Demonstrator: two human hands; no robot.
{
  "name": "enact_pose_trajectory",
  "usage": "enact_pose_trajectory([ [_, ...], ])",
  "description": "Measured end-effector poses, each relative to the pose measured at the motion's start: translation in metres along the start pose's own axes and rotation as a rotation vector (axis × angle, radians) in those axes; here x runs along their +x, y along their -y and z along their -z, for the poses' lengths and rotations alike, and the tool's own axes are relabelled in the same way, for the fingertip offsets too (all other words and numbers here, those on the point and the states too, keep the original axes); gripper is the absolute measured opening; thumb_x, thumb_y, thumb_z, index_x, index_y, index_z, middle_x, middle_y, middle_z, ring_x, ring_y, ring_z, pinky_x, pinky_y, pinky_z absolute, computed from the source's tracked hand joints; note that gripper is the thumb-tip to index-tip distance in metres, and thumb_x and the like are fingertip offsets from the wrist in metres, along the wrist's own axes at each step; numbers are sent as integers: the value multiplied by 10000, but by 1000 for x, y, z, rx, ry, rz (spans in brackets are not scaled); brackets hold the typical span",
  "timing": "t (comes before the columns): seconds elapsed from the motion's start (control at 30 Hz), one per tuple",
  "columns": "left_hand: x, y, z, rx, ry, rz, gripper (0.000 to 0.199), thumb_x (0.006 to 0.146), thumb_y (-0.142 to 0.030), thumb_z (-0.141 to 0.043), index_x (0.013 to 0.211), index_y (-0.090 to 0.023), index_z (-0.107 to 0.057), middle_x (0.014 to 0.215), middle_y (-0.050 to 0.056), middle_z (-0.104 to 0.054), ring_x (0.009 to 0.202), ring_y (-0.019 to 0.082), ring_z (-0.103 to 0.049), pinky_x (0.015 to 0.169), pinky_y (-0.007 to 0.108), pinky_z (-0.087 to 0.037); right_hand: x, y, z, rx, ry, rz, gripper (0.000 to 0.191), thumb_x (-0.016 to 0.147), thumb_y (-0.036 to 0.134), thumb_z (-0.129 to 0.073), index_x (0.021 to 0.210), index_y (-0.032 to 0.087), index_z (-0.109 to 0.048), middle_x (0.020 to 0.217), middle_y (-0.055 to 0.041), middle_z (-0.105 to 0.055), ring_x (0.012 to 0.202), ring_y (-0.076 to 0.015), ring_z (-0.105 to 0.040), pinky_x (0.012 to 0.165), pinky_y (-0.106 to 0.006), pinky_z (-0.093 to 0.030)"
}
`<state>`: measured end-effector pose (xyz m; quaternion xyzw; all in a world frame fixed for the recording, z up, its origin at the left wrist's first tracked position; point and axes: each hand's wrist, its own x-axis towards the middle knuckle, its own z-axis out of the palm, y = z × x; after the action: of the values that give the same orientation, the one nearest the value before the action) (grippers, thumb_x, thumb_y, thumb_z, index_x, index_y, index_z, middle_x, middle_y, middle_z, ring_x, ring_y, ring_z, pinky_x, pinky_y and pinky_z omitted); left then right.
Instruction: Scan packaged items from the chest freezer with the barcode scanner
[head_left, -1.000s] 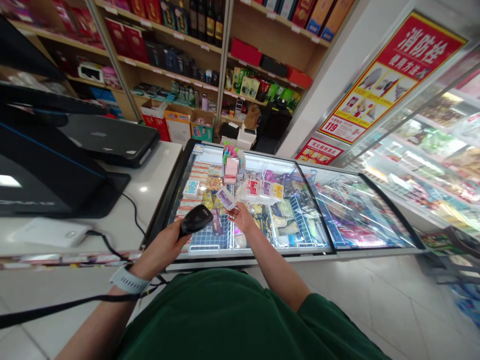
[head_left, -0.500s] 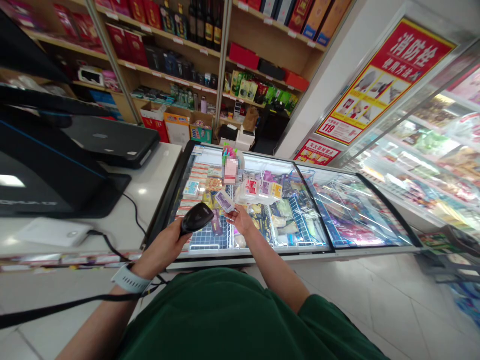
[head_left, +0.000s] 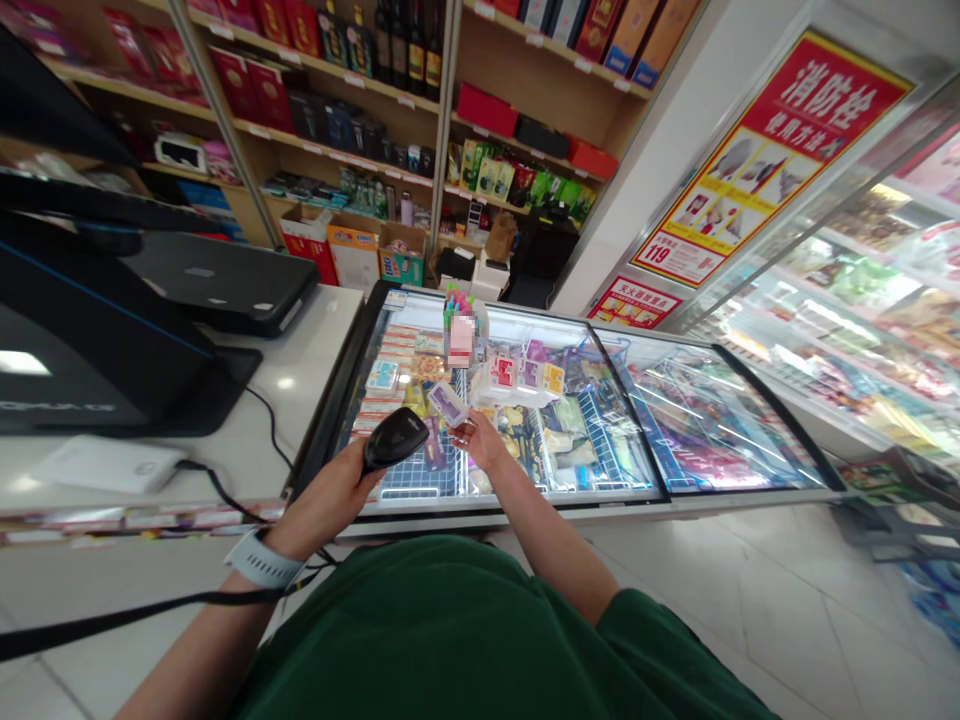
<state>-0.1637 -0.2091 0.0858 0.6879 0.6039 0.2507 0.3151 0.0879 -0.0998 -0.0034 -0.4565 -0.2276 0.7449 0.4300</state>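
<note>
While a person in a green shirt [head_left: 420, 630] stands over a glass-topped store freezer [head_left: 510, 521], the left hand [head_left: 326, 510] wraps firmly around the grip of a black handheld barcode scanner [head_left: 395, 440]. A white wristband [head_left: 262, 562] circles that wrist, and a black cord [head_left: 150, 606] runs off toward the lower left. The right hand [head_left: 480, 445] pinches a small purple-and-white packet [head_left: 448, 403] between thumb and fingertips, just beside the scanner's nose and above the glass; the print on the packet is too small to read. Under the glass lie colorful packaged goods on a wire rack [head_left: 420, 475], their brands unreadable, while a pixelated label [head_left: 461, 340] stands out near the far end. To the left, a white desk [head_left: 300, 420] carries a closed black laptop [head_left: 217, 280]. On the wall, a red-and-yellow poster [head_left: 772, 160] reads "消防栓使用方法," fire hydrant instructions, with the number 119 in its lower corner. Wooden shelves [head_left: 330, 100] behind hold red gift boxes [head_left: 244, 85] and dark bottles [head_left: 405, 50], with cardboard cartons [head_left: 352, 250] stacked below
</note>
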Motion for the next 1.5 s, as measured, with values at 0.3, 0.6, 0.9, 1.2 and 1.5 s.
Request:
enact_pose_trajectory([
  [0.3,-1,-1,3,26,1,17,407,875,-378,-454,1205,-147,-509,1158,143,-666,1082,274,-645,959,373,-477,-22,-15,26,-329,-201,367,358,725,460,-705,987,218,-681,927,-29,-709,848,-184,-653,759,-304,-512],
  [0.6,0,-2,2,14,5,15,409,870,-402,-456,1189,-156,-527,1169,137,-676,1088,271,-651,953,363,-484,-30,-28,76,-1131,-705,818,324,805,358,-667,1058,156,-682,1070,-109,-669,1054,-245,-574,991,-378,-415],
  [0.9,2,-1,-1,29,14,18,447,860,-417,-458,1205,-140,-525,1171,156,-673,1097,280,-649,961,378,-481,-12,-43,69,-1335,-792,676,364,822,403,-695,1059,148,-590,1062,-130,-636,1032,-288,-571,932,-411,-416],
  [1.2,-5,3,7,29,-35,74,442,835,-437,-460,1157,-142,-530,1129,168,-678,1072,307,-648,931,411,-492,-24,-39,54,-1382,-755,780,457,857,404,-644,1200,126,-526,1186,-185,-576,1158,-319,-509,989,-461,-387],
  [1.5,-23,18,18,0,-94,172,452,842,-441,-481,1199,-169,-528,1155,129,-684,1082,289,-649,946,392,-494,25,-42,-21,-1294,-322,528,206,890,380,-609,962,190,-643,957,-58,-686,866,-196,-641,796,-294,-468],
])
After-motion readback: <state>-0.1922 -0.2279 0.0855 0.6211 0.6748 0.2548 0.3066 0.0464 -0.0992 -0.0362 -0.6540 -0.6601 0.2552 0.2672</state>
